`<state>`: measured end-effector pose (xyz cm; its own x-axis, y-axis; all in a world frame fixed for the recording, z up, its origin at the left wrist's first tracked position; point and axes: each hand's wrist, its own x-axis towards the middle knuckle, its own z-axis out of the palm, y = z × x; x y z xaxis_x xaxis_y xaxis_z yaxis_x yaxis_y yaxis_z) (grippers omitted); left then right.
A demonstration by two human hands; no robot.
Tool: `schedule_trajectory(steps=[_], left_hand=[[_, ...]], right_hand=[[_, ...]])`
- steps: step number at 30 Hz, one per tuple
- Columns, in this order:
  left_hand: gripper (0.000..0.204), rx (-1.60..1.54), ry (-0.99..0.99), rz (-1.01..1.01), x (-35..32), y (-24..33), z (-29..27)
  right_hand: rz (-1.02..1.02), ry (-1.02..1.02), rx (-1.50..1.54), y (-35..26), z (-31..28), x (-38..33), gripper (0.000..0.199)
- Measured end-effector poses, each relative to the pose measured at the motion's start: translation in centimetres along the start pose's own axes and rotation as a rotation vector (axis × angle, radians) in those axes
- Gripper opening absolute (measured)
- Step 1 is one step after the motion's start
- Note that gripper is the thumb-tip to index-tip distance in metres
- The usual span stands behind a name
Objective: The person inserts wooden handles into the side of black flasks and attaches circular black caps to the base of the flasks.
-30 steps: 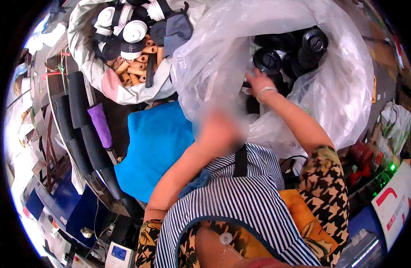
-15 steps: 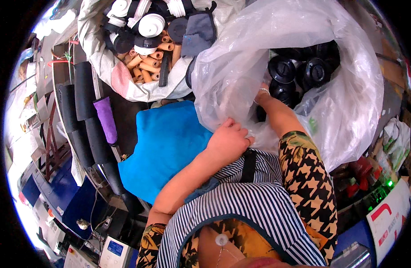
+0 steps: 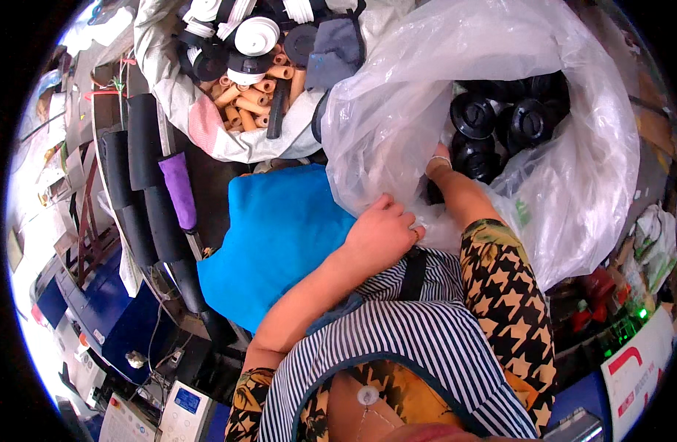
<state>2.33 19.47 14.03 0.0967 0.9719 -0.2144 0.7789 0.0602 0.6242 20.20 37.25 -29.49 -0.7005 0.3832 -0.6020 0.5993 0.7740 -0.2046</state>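
A large clear plastic bag (image 3: 603, 169) stands in front of me at the right, its mouth turned toward me. Several round, glossy black plastic parts (image 3: 474, 116) lie inside it. With curled fingers, my left hand (image 3: 383, 230) grips the bag's near rim; a ring shows on one finger. My right hand (image 3: 439, 156) reaches into the bag beside the black parts, a bracelet round its wrist. Plastic hides its fingers, so whether they hold anything does not show.
At the far left a white woven sack (image 3: 235, 151) holds tan tubes (image 3: 254, 103), black-and-white round parts (image 3: 256, 37) and a grey cloth (image 3: 335, 51). Blue fabric (image 3: 279, 236) lies beside my left forearm. Black foam-like rolls (image 3: 143, 140) and a purple roll (image 3: 178, 190) line the left.
The view has shifted slightly, so the sack and bag appear a little farther right. Both hands keep nearly the same places at the bag.
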Motion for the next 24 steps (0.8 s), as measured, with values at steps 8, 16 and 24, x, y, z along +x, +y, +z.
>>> schedule_trajectory(steps=[8,16,24], left_hand=[[0.018,0.029,-0.067,0.031,0.3,-0.2,-0.1],[0.019,0.016,-0.067,-0.006,0.3,-0.3,0.4],[0.036,-0.096,-0.074,0.055,-0.1,0.2,-0.6]], right_hand=[[0.007,0.048,0.032,2.2,-3.8,1.3,0.083],[-0.206,-0.548,1.248,-5.2,-41.0,-16.7,0.083],[-0.39,-0.367,1.687,-19.3,-50.2,-13.5,0.054]])
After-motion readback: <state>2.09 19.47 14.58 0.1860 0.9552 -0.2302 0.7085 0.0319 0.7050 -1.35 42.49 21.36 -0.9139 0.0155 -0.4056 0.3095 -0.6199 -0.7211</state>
